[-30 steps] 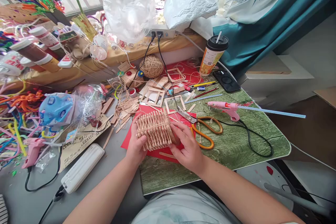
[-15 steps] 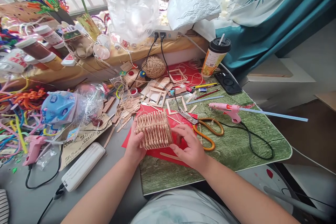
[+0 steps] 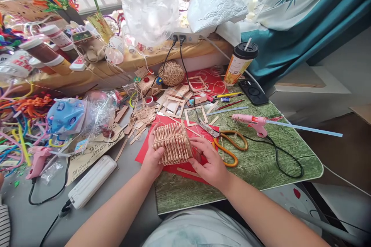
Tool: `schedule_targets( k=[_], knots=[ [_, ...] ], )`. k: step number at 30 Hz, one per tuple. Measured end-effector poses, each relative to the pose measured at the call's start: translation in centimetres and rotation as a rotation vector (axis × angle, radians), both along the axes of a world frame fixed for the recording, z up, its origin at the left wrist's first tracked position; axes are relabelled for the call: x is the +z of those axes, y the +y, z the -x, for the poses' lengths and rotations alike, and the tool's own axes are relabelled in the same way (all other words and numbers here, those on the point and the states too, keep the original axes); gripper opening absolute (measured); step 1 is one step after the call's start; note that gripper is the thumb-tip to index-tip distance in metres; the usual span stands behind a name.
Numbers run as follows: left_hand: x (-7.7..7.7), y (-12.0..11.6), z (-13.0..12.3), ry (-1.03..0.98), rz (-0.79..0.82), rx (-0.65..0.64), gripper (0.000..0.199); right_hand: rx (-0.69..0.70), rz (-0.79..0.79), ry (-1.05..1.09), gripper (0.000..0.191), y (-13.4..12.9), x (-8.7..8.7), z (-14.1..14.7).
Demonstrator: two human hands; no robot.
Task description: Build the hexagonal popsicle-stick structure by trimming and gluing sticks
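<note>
A small woven twine basket [image 3: 171, 143], tan and lying on its side, is held up over a red sheet [image 3: 144, 150]. My left hand [image 3: 152, 160] grips its left end, with the thumb across the near side. At the right end, the fingers and thumb of my right hand [image 3: 210, 161] close on the basket's edge. Orange-handled scissors [image 3: 232, 142] lie just beyond my right hand. A flat wooden stick [image 3: 191, 173] rests on the red sheet below the basket. The far side of the basket is hidden.
A pink glue gun [image 3: 255, 122] with a long glue stick lies on the green mat [image 3: 278, 158]. Behind are a twine ball [image 3: 171, 73], wooden frames [image 3: 195, 116], a drink cup [image 3: 240, 63] and a phone [image 3: 253, 92]. On the left are a white power strip [image 3: 92, 181] and another glue gun [image 3: 38, 161].
The whole view has shifted slightly. Both hands keep their hold on the basket, which has barely turned. At the far left edge, more of another person's striped sleeve shows.
</note>
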State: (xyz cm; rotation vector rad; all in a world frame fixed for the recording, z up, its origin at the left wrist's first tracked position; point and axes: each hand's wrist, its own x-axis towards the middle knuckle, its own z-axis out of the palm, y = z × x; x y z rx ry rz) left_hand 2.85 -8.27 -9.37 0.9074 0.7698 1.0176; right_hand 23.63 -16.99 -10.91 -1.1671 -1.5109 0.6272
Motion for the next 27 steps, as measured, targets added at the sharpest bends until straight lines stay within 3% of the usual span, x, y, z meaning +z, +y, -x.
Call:
schedule_targets(
  k=[6, 12, 27],
  knots=[
    [0.6, 0.7, 0.6, 0.005, 0.022, -0.056, 0.106, -0.02, 0.029, 0.082, 0.04, 0.0, 0.1, -0.1],
    [0.8, 1.4, 1.3, 0.001, -0.006, -0.056, 0.096, -0.133, 0.017, 0.139, 0.013, 0.4, 0.5, -0.3],
    [1.3, 1.8, 1.4, -0.014, 0.006, -0.021, 0.094, -0.265, -0.01, 0.146, 0.01, 0.5, 0.6, -0.8]
  ],
)
